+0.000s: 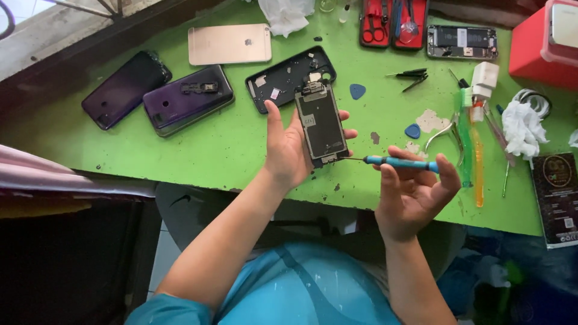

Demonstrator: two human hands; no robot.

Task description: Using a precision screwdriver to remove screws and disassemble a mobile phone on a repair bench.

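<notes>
Scuffed green counter (198, 150) carried phones and tools. Left hand (289, 147) gripped a dark phone screen panel (321, 123); right hand (412, 189) pinched a blue-handled screwdriver (400, 162).

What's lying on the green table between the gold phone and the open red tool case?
In the head view, a crumpled white cloth lies between the gold phone and the red tool case on the green table.

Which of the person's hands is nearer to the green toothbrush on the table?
Right. The right hand, holding the blue screwdriver, sits just left of the green toothbrush; the left hand, holding the phone screen panel, is farther left.
</notes>
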